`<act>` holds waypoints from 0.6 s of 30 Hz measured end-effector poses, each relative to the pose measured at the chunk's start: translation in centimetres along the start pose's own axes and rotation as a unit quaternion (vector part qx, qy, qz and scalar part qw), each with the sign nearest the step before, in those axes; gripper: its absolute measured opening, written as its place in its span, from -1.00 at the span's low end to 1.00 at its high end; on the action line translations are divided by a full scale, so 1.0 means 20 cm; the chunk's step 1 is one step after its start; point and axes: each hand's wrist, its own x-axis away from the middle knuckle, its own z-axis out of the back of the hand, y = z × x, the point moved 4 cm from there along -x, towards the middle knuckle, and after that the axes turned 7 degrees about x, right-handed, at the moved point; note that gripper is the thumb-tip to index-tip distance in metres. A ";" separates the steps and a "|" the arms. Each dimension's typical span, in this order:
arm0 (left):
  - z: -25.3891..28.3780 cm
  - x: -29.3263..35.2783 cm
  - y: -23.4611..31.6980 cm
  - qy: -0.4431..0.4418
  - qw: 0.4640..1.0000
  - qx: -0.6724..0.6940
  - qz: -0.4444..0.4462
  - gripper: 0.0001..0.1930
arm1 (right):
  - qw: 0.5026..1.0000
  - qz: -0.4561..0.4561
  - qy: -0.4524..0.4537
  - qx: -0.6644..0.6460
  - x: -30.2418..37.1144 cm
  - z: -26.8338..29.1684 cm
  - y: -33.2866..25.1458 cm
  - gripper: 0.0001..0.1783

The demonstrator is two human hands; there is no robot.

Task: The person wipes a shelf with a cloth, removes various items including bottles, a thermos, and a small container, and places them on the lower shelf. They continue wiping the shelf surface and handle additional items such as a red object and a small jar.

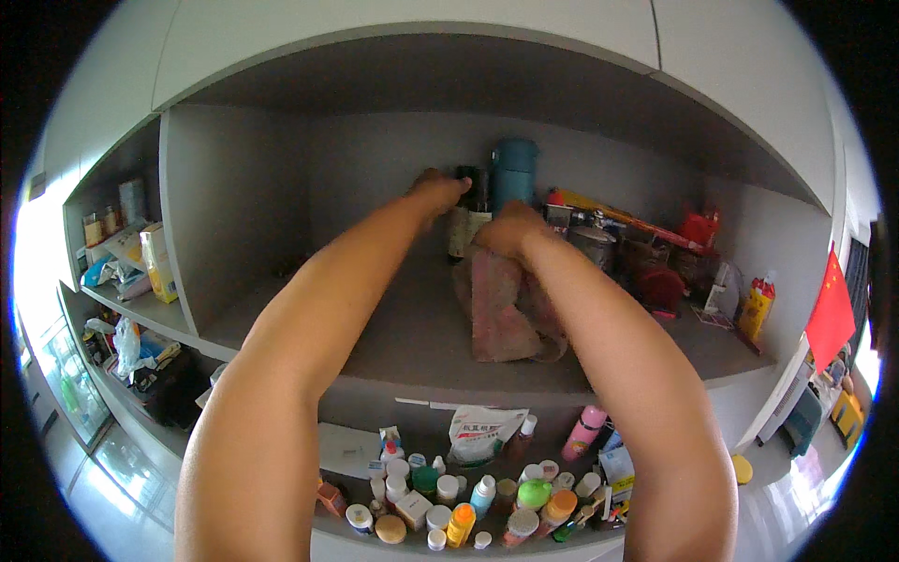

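Both my arms reach into a wide grey cabinet shelf. My left hand (438,193) is closed at the upper part of a dark bottle (458,232) with a pale label; its fingertips partly hide behind the hand. Another dark bottle (481,192) stands close beside it. A worn, pinkish-brown cloth (496,314) hangs in folds from my right hand (513,229), whose fingers are bunched on its top. Just behind that hand rises a teal cylindrical container (514,170).
Right of my right hand sit a metal canister (593,245), a long orange-red packaged item (623,223), a red round object (659,288) and a yellow packet (756,307). The lower shelf holds several small bottles, a white pouch (482,436) and a pink bottle (585,432). A divider (234,206) bounds the left.
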 end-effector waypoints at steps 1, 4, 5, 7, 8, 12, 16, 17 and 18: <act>0.01 -0.01 -0.02 0.014 1.000 0.018 0.014 -0.16 | 1.000 0.002 -0.012 -0.001 0.00 -0.03 -0.02 -0.42; 0.01 -0.03 -0.06 -0.073 0.997 -0.024 0.026 -0.35 | 0.999 0.005 -0.038 -0.025 -0.11 -0.13 -0.02 -0.45; 0.01 -0.05 -0.08 -0.083 0.996 -0.029 0.027 -0.40 | 0.998 0.002 -0.053 -0.039 -0.12 -0.15 -0.02 -0.45; -0.02 -0.08 -0.11 -0.103 0.994 -0.039 0.026 -0.48 | 0.997 -0.012 -0.032 -0.064 -0.12 -0.16 -0.03 -0.46; -0.02 -0.09 -0.12 -0.088 0.995 -0.036 0.016 -0.52 | 0.997 -0.019 -0.020 -0.076 -0.12 -0.16 -0.03 -0.46; -0.07 -0.05 -0.12 -0.109 0.992 -0.045 0.042 -0.56 | 0.995 -0.020 -0.017 -0.097 -0.14 -0.18 0.04 -0.49; -0.08 -0.15 -0.24 -0.178 0.977 -0.073 0.088 -0.55 | 0.999 -0.008 -0.025 -0.037 -0.05 -0.11 -0.02 -0.50; -0.05 -0.13 -0.22 -0.222 0.970 -0.100 -0.006 -0.59 | 0.999 -0.014 -0.024 -0.039 -0.02 -0.09 -0.04 -0.50; 0.01 -0.08 -0.21 -0.262 0.952 -0.127 -0.099 -0.63 | 0.999 0.008 -0.028 -0.027 0.00 -0.07 -0.07 -0.49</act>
